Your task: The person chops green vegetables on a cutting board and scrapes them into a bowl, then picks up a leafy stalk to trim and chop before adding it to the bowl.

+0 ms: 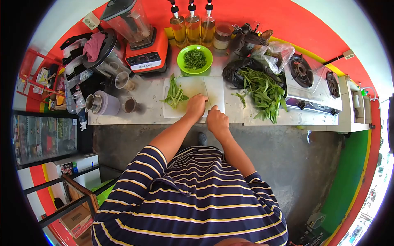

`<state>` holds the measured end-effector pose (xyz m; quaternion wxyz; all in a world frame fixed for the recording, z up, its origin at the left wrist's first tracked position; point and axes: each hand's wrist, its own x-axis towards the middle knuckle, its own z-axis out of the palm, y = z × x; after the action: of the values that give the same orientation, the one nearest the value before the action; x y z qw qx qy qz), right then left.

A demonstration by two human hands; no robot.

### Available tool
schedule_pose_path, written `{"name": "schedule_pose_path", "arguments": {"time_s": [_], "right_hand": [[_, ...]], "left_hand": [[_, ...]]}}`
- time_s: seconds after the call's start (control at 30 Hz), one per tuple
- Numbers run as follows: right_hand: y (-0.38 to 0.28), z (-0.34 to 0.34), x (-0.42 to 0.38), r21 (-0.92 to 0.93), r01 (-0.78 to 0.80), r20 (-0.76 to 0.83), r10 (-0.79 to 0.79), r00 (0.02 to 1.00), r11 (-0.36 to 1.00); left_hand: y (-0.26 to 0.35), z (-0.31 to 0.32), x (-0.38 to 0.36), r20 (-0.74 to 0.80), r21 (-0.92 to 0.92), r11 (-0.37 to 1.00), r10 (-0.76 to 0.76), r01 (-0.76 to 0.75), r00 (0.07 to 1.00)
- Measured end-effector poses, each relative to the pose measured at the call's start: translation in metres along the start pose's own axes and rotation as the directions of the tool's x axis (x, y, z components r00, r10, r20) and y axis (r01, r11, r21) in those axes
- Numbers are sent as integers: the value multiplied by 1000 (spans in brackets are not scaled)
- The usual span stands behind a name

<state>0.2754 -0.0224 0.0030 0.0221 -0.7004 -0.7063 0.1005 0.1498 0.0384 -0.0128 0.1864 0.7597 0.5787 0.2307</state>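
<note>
My right fingers (214,113) gripping the knife (207,92), closed, left fingers (202,99) curling beside its blade, hold unclear, leafy stems (175,93) lying on board (218,88).

The person wears a dark navy shirt (205,205) of soft cloth, with thin stripes in yellow and white running across it. The left sleeve (133,176) and the right sleeve (264,190) carry the same stripes and end near the elbows. At the far side, one greyish shoe (202,139) shows small spots.
</note>
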Motion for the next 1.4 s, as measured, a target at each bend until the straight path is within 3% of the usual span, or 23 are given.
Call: {"name": "schedule_pose_path", "arguments": {"time_s": [0.03, 0.2, 0.37, 0.5, 0.6, 0.7, 0.77, 0.87, 0.97, 1.1, 1.2, 1.3, 1.4], "right_hand": [[-2, -1, -1, 5, 13, 16, -13, 1000, 1000], [-7, 9, 2, 90, -55, 77, 48, 996, 994], [-6, 2, -7, -3, 6, 17, -6, 1000, 1000], [-5, 16, -3, -1, -25, 25, 25, 999, 1000], [-5, 7, 1, 60, -29, 49, 26, 998, 998], [-8, 4, -5, 12, -9, 47, 9, 999, 1000], [-10, 1, -7, 138, -84, 141, 64, 988, 987], [-3, 5, 0, 113, -46, 122, 32, 992, 993], [-7, -7, -8, 79, -37, 151, 24, 988, 996], [-13, -2, -13, 80, -92, 169, 78, 983, 992], [-8, 1, -3, 105, -75, 151, 58, 987, 992], [-6, -5, -2, 36, -19, 136, 14, 991, 999], [-13, -3, -10, 76, -70, 182, 56, 982, 995]], "left_hand": [[0, -3, 0, 52, 6, 1000, -15, 14, 999], [-1, -6, -5, -14, -18, 1000, -7, 7, 1000], [6, -14, 2, 73, -21, 998, -62, 64, 995], [4, -11, 4, 56, -29, 999, -44, 45, 997], [7, -16, 8, 129, 21, 997, -81, 79, 988], [6, -14, 6, 149, -11, 995, -92, 94, 985], [4, -7, 3, 7, -57, 992, -115, 115, 993], [2, -2, 5, -15, -68, 988, -141, 140, 990], [0, -8, 10, 127, -183, 955, -215, 236, 968], [-7, -1, 11, 127, -255, 931, -236, 261, 963], [-6, 0, 14, 117, -237, 935, -244, 266, 963], [-6, -3, 12, 71, -104, 966, -230, 237, 971], [-12, -2, 6, 115, -115, 928, -343, 355, 932]]}}
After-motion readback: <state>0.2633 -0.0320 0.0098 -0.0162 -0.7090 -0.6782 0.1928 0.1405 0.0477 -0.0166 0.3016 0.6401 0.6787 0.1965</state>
